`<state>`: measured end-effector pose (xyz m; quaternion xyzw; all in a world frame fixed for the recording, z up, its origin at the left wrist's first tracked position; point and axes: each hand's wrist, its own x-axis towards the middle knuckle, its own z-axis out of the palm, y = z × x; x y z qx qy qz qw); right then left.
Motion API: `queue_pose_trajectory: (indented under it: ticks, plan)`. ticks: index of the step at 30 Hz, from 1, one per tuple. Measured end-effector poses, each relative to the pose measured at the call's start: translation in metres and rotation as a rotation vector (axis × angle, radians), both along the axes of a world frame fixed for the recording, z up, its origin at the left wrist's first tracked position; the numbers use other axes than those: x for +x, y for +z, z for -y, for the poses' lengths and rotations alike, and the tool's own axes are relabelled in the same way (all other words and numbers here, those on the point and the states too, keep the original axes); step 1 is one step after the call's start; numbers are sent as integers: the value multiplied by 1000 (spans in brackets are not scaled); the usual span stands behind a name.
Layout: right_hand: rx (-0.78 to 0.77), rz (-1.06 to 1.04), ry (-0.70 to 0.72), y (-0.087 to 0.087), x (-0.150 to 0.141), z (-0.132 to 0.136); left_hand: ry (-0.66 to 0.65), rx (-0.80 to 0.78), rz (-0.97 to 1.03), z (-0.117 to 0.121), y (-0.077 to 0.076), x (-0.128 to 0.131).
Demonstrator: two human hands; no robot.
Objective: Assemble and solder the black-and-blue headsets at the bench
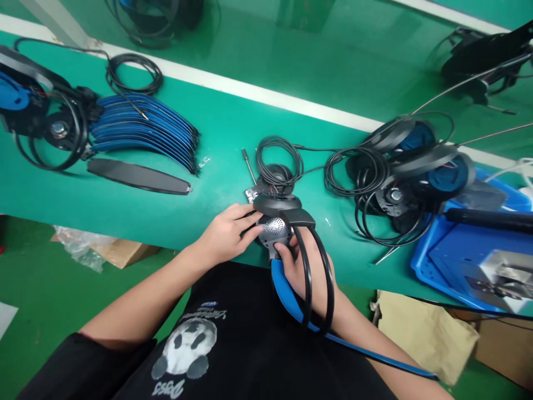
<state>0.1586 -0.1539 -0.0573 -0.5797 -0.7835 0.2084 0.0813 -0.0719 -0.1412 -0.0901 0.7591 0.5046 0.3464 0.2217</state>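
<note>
A partly assembled headset is held at the near edge of the green bench, its black ear cup (277,204) facing away from me. Below the cup is a grey perforated housing (275,226). From this housing a blue-lined headband strip (287,294) runs down past my right forearm. My left hand (227,230) pinches the headset's left edge with fingers closed. Thumb on the housing's lower end, my right hand (308,264) grips it from the right, partly hidden behind two black headband tubes (308,278). Just beyond lie an open speaker part (280,173) and a coiled cable (260,158).
Blue headband strips (144,130) lie stacked at the left, beside a dark flat strip (139,175) and headset parts (58,130). More headsets (420,166) with cables lie right, near a blue tray (428,244). Brown paper (428,333) and cardboard are below the bench.
</note>
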Motion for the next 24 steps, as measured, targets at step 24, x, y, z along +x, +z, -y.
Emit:
queue_pose_trajectory:
  ticks: [24]
  plan:
    - [-597, -800, -332, -15, 7, -55, 304, -822, 1143, 11, 25, 63]
